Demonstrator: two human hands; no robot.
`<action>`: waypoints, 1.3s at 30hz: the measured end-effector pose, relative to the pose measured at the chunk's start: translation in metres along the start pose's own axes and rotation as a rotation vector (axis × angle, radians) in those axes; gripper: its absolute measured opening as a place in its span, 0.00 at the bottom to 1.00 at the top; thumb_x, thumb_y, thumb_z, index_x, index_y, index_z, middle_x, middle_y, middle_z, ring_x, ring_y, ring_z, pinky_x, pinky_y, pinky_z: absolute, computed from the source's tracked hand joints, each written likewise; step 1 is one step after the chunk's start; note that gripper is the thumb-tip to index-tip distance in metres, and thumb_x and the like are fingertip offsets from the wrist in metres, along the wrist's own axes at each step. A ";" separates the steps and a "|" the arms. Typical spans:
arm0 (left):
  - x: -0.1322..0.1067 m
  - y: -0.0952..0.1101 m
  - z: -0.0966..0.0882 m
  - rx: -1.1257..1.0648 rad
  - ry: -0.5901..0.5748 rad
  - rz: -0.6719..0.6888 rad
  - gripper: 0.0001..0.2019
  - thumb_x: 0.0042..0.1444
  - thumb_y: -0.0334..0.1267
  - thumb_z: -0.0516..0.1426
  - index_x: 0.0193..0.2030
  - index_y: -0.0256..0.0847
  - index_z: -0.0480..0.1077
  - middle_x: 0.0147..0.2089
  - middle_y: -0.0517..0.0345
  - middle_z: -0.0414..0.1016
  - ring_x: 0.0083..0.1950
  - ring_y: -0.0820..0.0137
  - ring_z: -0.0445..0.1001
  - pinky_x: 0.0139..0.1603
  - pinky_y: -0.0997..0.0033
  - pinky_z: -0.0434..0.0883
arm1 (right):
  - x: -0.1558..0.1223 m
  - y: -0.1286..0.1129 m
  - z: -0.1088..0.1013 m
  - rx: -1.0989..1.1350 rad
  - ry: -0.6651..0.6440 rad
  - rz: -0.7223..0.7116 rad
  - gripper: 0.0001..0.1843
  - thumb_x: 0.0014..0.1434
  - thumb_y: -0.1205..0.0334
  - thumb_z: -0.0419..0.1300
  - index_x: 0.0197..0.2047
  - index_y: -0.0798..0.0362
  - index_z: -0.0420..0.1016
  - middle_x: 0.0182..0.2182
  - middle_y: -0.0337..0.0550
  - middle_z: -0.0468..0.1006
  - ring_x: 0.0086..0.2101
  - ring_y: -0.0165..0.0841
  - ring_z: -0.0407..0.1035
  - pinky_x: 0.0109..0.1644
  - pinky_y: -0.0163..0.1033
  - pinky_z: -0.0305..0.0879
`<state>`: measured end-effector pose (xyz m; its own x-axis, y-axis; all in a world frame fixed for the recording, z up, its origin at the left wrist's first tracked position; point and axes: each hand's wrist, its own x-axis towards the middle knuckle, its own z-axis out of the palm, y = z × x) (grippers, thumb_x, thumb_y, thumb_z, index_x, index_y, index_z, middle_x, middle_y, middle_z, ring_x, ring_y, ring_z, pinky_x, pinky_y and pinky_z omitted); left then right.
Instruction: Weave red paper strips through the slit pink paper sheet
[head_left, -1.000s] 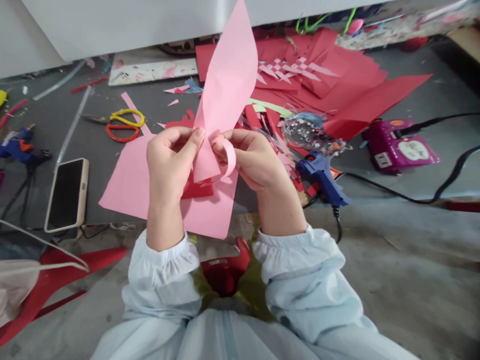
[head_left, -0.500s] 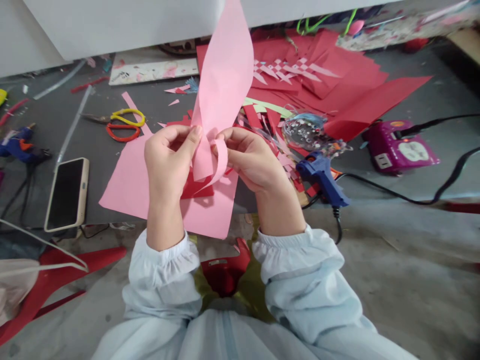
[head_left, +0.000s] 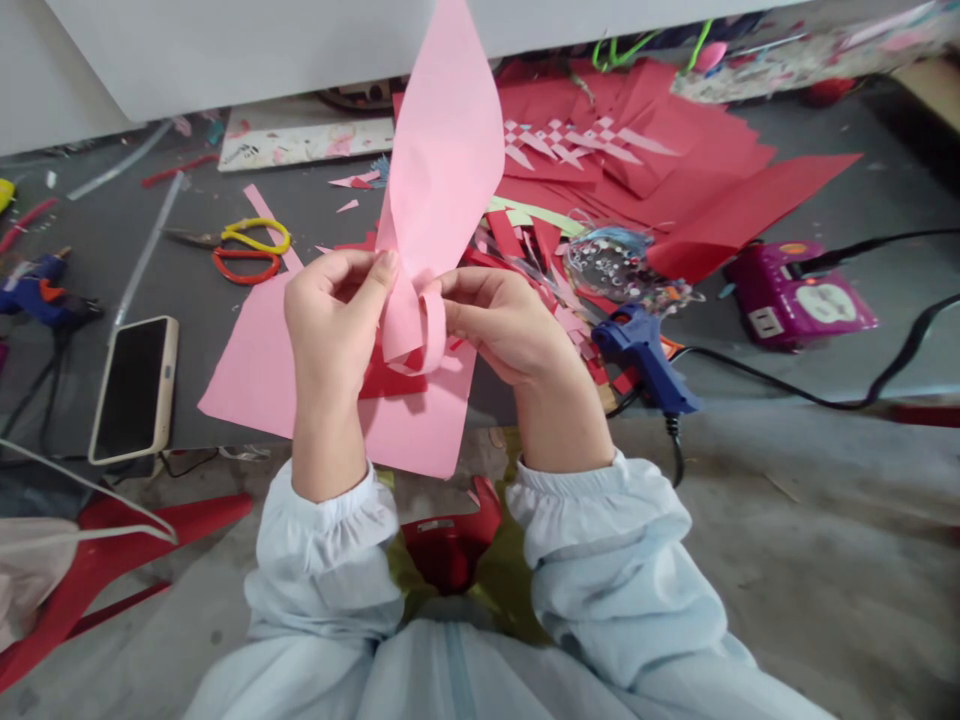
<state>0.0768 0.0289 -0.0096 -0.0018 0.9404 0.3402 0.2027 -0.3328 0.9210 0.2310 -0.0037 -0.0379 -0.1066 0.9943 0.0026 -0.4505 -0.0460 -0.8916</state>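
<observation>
A pink sheet of paper [head_left: 450, 140] stands up between my hands, curved, its pointed top reaching the upper edge of the view. My left hand [head_left: 334, 315] pinches its lower left part between thumb and fingers. With thumb and index finger, my right hand [head_left: 506, 320] grips the paper's lower right side, where a narrow pink strip [head_left: 434, 330] curls down in a loop. Whether that strip is still joined to the sheet I cannot tell. Below my hands lie a larger pink sheet [head_left: 416, 430] and a red piece of paper [head_left: 394, 384] on the table.
Left lie yellow-and-red-handled scissors [head_left: 251, 250] and a phone [head_left: 133, 390]. A blue glue gun [head_left: 649, 360] with a cord rests at the right, near a purple power box [head_left: 799, 295]. Red sheets [head_left: 712, 150] are piled behind, and another glue gun [head_left: 45, 290] is far left.
The pink paper and my left hand have shifted slightly left. The narrow strip's loop has rounded, its loose end swinging down and left under the sheet.
</observation>
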 end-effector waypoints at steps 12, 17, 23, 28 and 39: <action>0.001 -0.004 -0.001 0.225 0.077 0.084 0.08 0.57 0.41 0.63 0.29 0.42 0.75 0.28 0.61 0.75 0.30 0.70 0.74 0.35 0.70 0.71 | 0.000 -0.004 0.008 -0.064 0.090 -0.012 0.17 0.43 0.54 0.76 0.29 0.56 0.77 0.24 0.33 0.73 0.23 0.19 0.62 0.27 0.27 0.61; 0.001 -0.003 -0.001 0.220 0.079 0.094 0.09 0.57 0.43 0.63 0.28 0.42 0.74 0.28 0.61 0.76 0.31 0.70 0.73 0.35 0.69 0.71 | -0.001 -0.002 0.003 -0.047 0.043 0.066 0.15 0.44 0.57 0.75 0.33 0.57 0.80 0.27 0.35 0.77 0.25 0.21 0.66 0.30 0.28 0.65; 0.001 -0.001 0.000 0.204 0.077 0.079 0.11 0.57 0.46 0.63 0.29 0.42 0.73 0.28 0.60 0.75 0.31 0.69 0.74 0.36 0.68 0.72 | -0.001 -0.002 0.007 -0.018 0.070 0.043 0.15 0.43 0.58 0.76 0.30 0.56 0.77 0.25 0.33 0.75 0.23 0.20 0.64 0.28 0.27 0.64; 0.001 -0.002 -0.002 0.208 0.073 0.051 0.13 0.57 0.49 0.63 0.30 0.43 0.73 0.29 0.60 0.75 0.34 0.67 0.74 0.38 0.66 0.72 | 0.000 -0.002 0.009 0.016 0.067 0.019 0.15 0.42 0.59 0.76 0.29 0.55 0.76 0.23 0.31 0.73 0.21 0.18 0.62 0.24 0.26 0.59; 0.003 -0.004 -0.004 0.234 0.105 0.088 0.12 0.57 0.48 0.63 0.30 0.43 0.75 0.29 0.59 0.76 0.32 0.67 0.74 0.36 0.68 0.71 | -0.001 -0.001 0.004 0.001 0.057 0.106 0.15 0.42 0.59 0.76 0.32 0.56 0.80 0.25 0.35 0.77 0.23 0.21 0.67 0.27 0.27 0.65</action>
<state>0.0719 0.0329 -0.0110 -0.0737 0.8919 0.4461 0.4272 -0.3760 0.8223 0.2279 -0.0055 -0.0347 -0.1031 0.9877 -0.1172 -0.4404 -0.1510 -0.8850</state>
